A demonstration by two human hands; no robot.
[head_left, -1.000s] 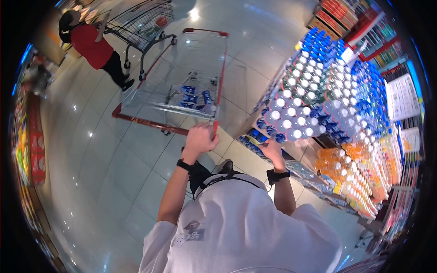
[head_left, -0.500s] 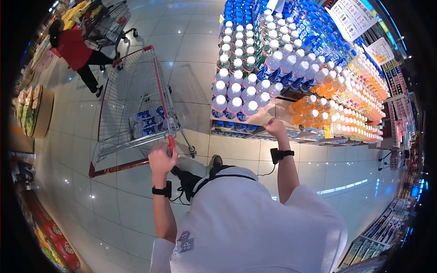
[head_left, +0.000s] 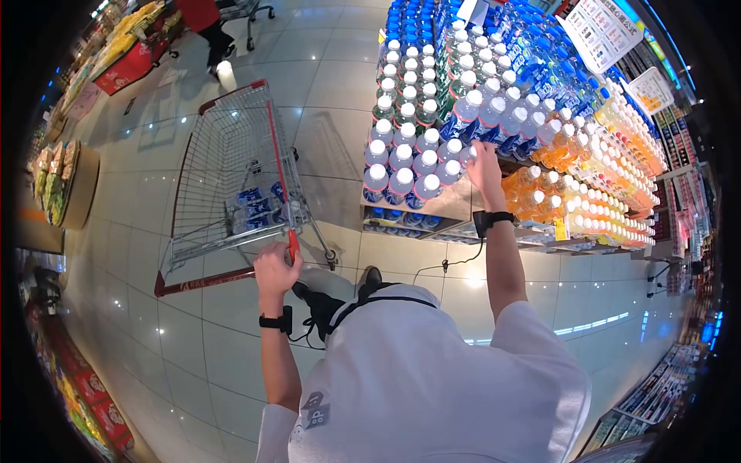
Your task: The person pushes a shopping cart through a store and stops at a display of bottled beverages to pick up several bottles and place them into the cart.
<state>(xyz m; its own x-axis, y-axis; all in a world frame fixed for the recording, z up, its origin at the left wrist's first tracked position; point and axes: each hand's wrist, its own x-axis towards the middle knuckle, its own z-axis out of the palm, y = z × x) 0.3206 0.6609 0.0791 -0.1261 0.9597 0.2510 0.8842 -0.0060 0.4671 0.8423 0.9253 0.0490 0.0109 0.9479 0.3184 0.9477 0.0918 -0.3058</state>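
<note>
My left hand (head_left: 278,268) is closed around the red corner of the shopping cart's handle (head_left: 293,245). In the cart (head_left: 224,139), several blue-labelled drink bottles (head_left: 258,210) lie near the handle end. My right hand (head_left: 485,174) reaches to the display of bottles, its fingers bent round the top of a clear bottle with a white cap (head_left: 468,154) at the end of the front row. The hand partly hides that bottle. To its left stand rows of similar white-capped bottles (head_left: 400,183), upright and close together.
Orange drink bottles (head_left: 532,185) stand right of my right hand, with blue-capped bottles (head_left: 540,58) behind. A price sign (head_left: 602,35) rises over the display. A person in red (head_left: 204,15) is beyond the cart. A cable (head_left: 445,266) hangs from my right wrist.
My right hand has moved forward from the display's edge to the end bottle, and its fingers have loosened from a fist to grasp it. The person in red has moved away. My left hand stays put.
</note>
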